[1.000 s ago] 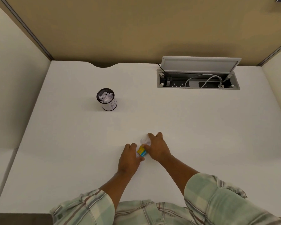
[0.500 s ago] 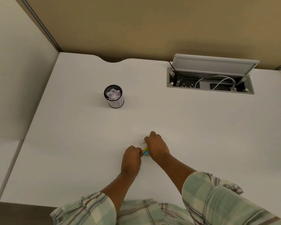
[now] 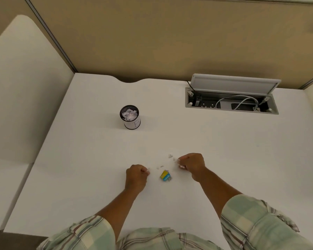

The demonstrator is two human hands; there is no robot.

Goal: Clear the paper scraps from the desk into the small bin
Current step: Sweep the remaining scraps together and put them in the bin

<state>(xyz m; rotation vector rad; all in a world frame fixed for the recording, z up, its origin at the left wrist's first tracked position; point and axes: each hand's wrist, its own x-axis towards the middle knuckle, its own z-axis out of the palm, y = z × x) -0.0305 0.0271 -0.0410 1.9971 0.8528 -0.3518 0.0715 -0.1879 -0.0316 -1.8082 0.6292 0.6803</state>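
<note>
Scraps point(image 3: 165, 175) lay on the table point(image 3: 224, 150) between both curled hands, nearer the right hand point(image 3: 192, 162); the left hand point(image 3: 136, 175) pinched a white bit; the bin point(image 3: 130, 117) stood beyond the left.

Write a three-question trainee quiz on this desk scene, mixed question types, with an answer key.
1. True or false: the small bin already holds crumpled paper.
2. Multiple choice: the yellow and blue scrap lies (A) inside the bin, (B) on the desk between the left hand and right hand, (C) in the open cable tray.
3. Fill in: both hands are curled into ___.

Key: 1 true; 2 B; 3 fists.
</note>
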